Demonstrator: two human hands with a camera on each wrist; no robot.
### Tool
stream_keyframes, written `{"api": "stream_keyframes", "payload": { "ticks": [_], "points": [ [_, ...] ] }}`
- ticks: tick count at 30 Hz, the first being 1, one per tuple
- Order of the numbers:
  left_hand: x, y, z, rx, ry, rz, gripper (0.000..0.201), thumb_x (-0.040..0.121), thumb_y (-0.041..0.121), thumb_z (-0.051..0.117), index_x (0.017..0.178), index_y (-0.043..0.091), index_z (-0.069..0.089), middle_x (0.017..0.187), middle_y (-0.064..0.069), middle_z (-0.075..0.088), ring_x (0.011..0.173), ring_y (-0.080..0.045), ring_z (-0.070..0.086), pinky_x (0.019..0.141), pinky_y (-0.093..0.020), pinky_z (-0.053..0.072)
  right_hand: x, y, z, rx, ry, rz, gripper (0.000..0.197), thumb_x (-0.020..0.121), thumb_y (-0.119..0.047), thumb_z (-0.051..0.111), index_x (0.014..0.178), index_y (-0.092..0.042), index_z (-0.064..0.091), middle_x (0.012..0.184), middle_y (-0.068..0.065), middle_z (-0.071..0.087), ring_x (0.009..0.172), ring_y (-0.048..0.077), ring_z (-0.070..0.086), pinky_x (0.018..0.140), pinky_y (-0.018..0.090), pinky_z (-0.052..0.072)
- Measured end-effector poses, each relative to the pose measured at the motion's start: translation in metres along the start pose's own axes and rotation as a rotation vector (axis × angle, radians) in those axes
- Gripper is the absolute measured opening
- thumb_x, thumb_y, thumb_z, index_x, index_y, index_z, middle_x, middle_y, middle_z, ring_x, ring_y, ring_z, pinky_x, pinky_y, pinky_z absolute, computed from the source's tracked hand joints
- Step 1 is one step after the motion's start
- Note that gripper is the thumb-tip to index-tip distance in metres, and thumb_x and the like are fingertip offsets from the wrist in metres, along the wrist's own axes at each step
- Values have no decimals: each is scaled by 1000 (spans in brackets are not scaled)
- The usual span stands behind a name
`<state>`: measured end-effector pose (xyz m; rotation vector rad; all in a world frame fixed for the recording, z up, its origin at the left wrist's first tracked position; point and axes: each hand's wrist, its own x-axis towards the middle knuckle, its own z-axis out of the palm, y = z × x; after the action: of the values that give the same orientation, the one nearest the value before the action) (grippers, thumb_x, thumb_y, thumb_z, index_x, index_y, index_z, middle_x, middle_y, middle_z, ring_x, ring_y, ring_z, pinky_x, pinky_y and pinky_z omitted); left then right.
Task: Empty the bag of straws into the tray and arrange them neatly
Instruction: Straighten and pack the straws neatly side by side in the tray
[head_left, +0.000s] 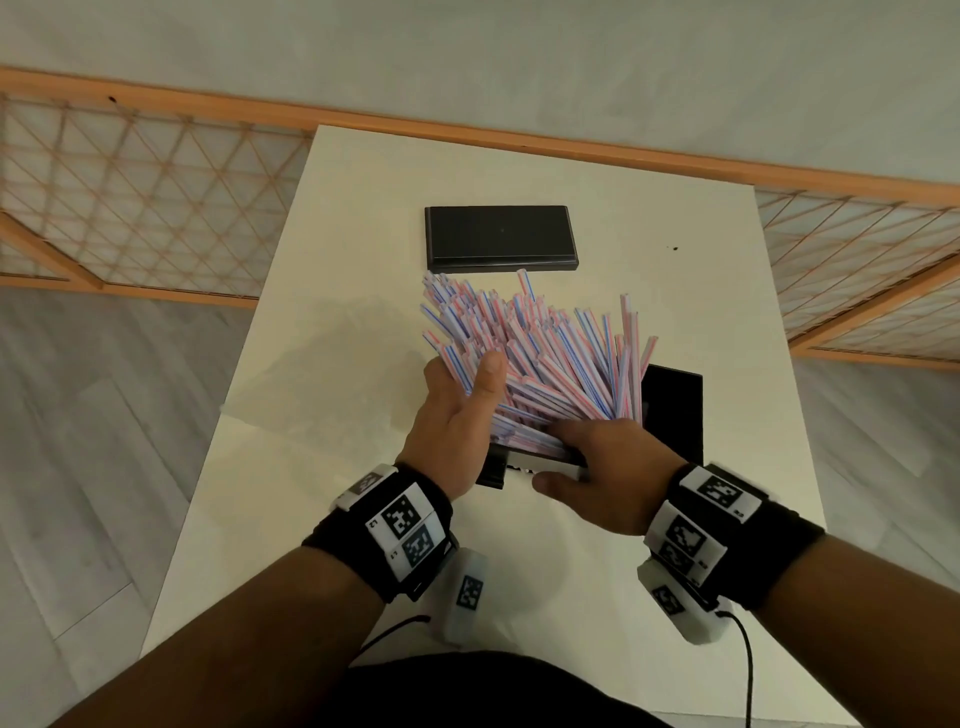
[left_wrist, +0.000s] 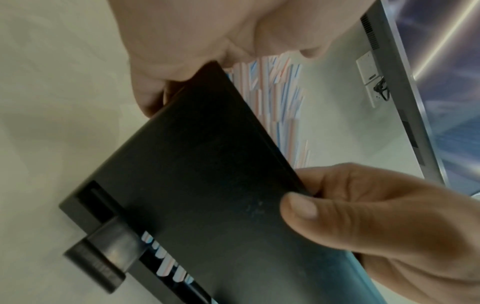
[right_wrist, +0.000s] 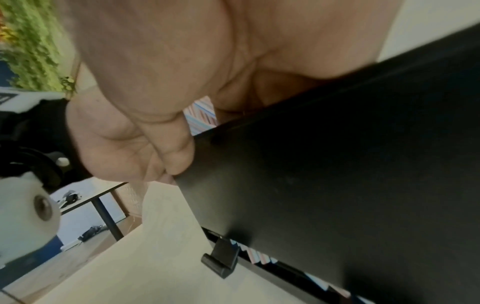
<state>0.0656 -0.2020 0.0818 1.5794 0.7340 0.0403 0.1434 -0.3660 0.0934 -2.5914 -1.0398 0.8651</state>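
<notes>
Here, both hands hold a black tray tilted above the white surface, its load of red-and-blue striped straws fanning up and away from the person. The left hand clasps the tray's left edge, thumb pressed against the straws, fingers curled underneath. The right hand grips the near edge, fingers laid over the straw ends and thumb on the tray's underside, as the left wrist view shows. A small clip juts from the tray's lower rim, with straw ends visible through a slot beside it. Beyond the straws, a second black tray lies flat on the surface, well apart from the hands. A wooden lattice screen stands behind.
</notes>
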Motion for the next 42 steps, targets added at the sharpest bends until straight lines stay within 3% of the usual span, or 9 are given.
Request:
{"api": "stream_keyframes", "payload": {
  "ticks": [5,8,11,17,20,23,30,35,42],
  "points": [
    [-2,2,-1,-40,-3,26,100,68,92,37,140,24,35,134,5,55,123,-18,57,111,-47,45,9,-1,1,-103,-87,55,56,89,-65,47,130,-27,54,109,-4,62,102,20,59,90,30,48],
    [-1,2,-1,-51,-6,31,101,66,94,41,136,22,35,129,7,58,121,-17,59,108,-47,48,12,-1,0,-43,-122,19,59,88,-62,52,135,-27,47,112,-4,60,109,23,59,83,26,43],
    [0,1,-1,-63,-3,35,83,72,85,48,129,27,37,126,12,59,120,-15,60,108,-44,49,15,-4,0,-75,-183,83,68,86,-65,54,141,-26,39,120,-2,62,111,24,60,87,28,46],
    [2,-5,-1,-104,-8,66,80,69,88,48,129,36,39,124,26,57,116,8,55,107,-30,41,28,-9,-5,24,-229,150,37,81,-60,65,91,-25,55,79,-6,59,73,19,58,69,26,44],
    [4,-10,-2,-96,-32,85,90,64,95,54,133,39,38,137,15,58,128,-8,56,113,-40,44,27,-11,-4,28,-232,124,49,83,-52,67,122,-25,57,97,-3,65,79,17,59,73,25,45],
    [7,-12,-2,-92,-39,97,87,68,85,62,135,34,38,136,14,60,126,-5,58,112,-39,45,26,-13,-6,38,-217,81,62,87,-45,66,141,-29,42,106,-1,62,90,22,59,76,23,39],
    [7,-12,0,-89,-9,119,82,68,72,68,129,24,44,128,13,65,117,0,63,106,-34,51,34,-7,1,110,-156,3,72,82,-48,70,145,-30,38,143,-3,49,132,22,45,109,36,37],
    [6,-5,-4,-62,129,210,76,70,67,71,124,19,47,115,13,68,107,-3,67,94,-29,54,37,-3,1,75,-170,99,63,75,-68,66,122,-28,56,110,-3,63,106,21,60,90,32,47],
    [11,-13,-3,20,101,152,81,65,71,73,128,27,47,119,15,68,110,-4,66,96,-30,53,36,-6,4,102,-123,22,87,73,-71,63,142,-26,37,138,0,53,126,23,51,106,40,42]
  ]
}}
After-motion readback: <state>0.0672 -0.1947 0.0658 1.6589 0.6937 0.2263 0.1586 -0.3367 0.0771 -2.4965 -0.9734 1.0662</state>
